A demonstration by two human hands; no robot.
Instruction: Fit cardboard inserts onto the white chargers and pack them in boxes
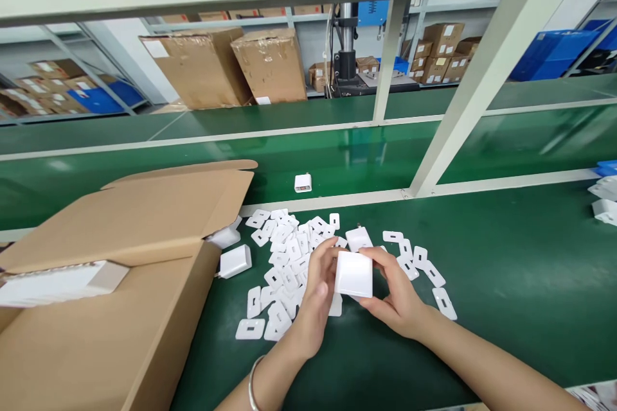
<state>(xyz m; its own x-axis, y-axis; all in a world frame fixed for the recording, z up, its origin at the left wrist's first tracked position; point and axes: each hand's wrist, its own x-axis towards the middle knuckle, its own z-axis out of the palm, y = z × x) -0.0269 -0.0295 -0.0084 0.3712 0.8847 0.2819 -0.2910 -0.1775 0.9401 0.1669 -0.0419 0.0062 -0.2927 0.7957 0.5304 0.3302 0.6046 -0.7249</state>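
A white wall charger [353, 274] is held between my two hands above the green bench, its smooth face toward me. My left hand [315, 302] closes on its left side. Along the right edge, my right hand [398, 298] grips it between thumb and fingers. Just behind it lies another white charger [358, 238]. Many thin white cover plates [289, 263] with small slots are heaped behind and left of my hands, and a few more plates [434, 273] are scattered on the right. One charger [235, 261] rests beside the carton.
An open cardboard carton [164, 334] with a row of white pieces [72, 282] stands at left. Beyond the bench's pale rail, a charger [303, 183] sits on the green belt [216, 160]. A slanted metal post [463, 103] rises at right. White parts [605, 202] lie at the far right.
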